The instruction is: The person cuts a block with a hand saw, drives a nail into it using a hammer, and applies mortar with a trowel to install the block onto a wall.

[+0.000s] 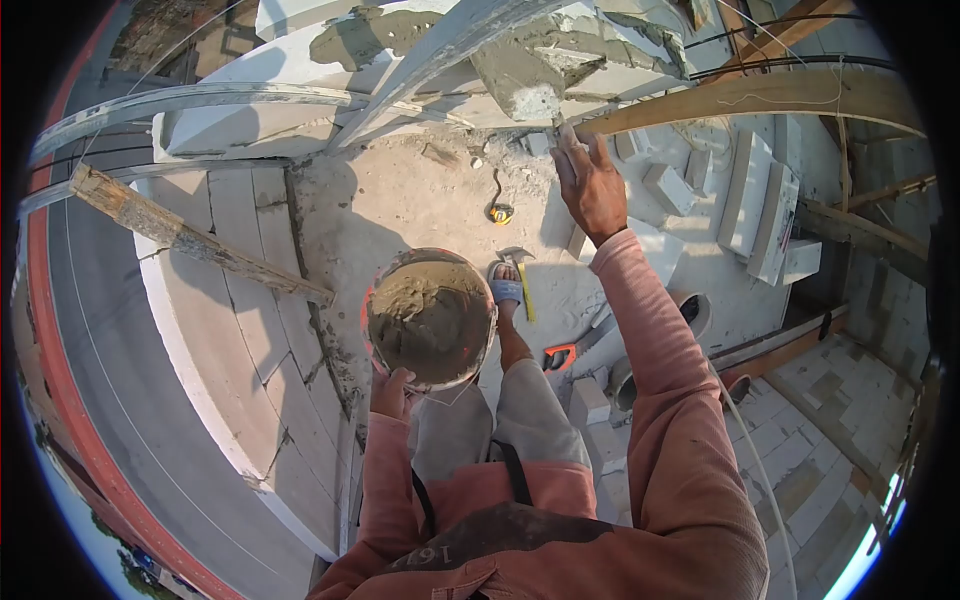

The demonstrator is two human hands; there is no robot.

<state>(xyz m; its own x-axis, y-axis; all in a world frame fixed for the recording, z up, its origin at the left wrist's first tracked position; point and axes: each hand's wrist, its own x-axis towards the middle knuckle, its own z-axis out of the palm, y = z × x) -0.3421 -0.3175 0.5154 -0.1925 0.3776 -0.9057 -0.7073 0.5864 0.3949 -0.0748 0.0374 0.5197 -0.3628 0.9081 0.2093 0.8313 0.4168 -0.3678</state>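
My left hand [393,391] grips the near rim of a round bucket [366,330], with the thumb over the edge. Wet grey mortar [425,315] fills much of it. My right hand [592,190] is stretched forward at the block wall, fingers closed around what looks like a trowel. Its mortar-smeared grey blade [530,95] lies against the wall's face, and the handle is hidden by my fingers. More mortar [370,35] is spread on the white blocks to the left of it.
A tape measure [501,213], a hammer [516,254] and an orange-handled saw [560,356] lie on the dusty floor near my foot. White blocks [745,195] are at the right. A wooden beam [750,100] crosses at upper right; a rough wooden post [190,232] slants at left.
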